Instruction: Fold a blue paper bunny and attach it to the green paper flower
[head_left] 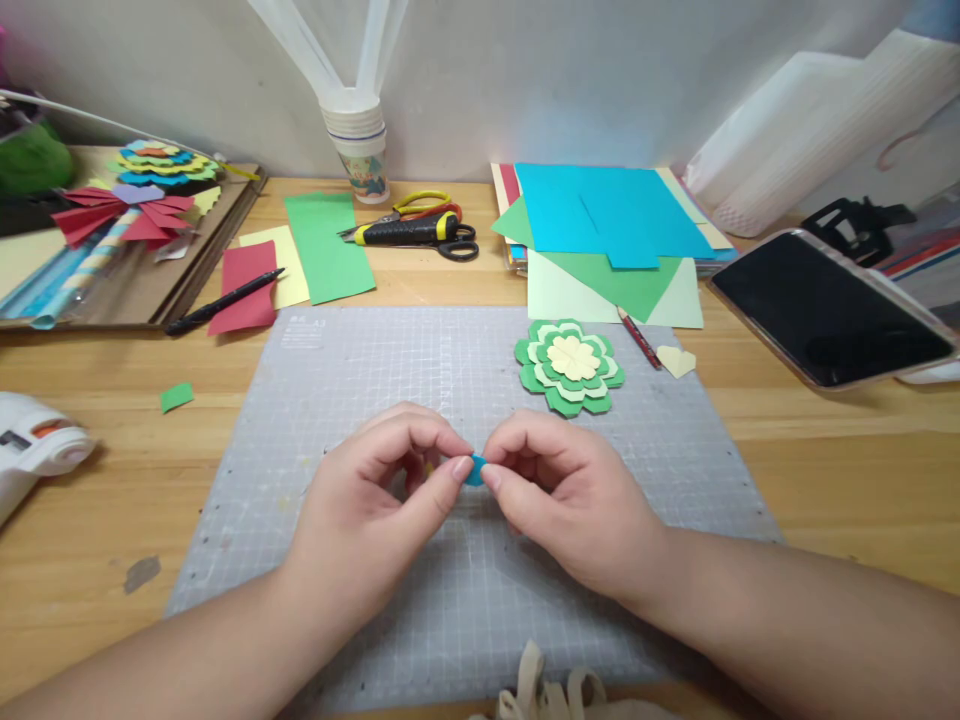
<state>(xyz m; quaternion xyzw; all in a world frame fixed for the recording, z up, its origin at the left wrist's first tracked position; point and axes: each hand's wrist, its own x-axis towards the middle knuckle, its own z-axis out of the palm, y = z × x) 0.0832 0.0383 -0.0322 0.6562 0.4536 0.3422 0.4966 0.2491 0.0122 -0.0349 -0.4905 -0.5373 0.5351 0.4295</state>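
Note:
Between my two hands is a small piece of blue paper (pixel 476 472), held just above the grey cutting mat (pixel 315 370). Thumb and forefinger of my left hand (pixel 382 490) pinch its left side. My right hand (pixel 574 500) pinches the right side in the same way. Most of the piece is hidden by the fingertips, so its full shape does not show. Beyond my right hand lies a layered paper flower (pixel 574 365) in dark and light green with a cream centre. A pencil (pixel 639 338) and a cream heart-shaped paper piece (pixel 676 360) lie to its right.
Scissors and a utility knife (pixel 409 230) lie at the back beside green paper (pixel 330 250). Behind them stand stacked paper cups (pixel 364 165). Blue sheets (pixel 600 215) top a paper pile. A phone (pixel 832 310) leans at right; a glue gun (pixel 37 445) lies left.

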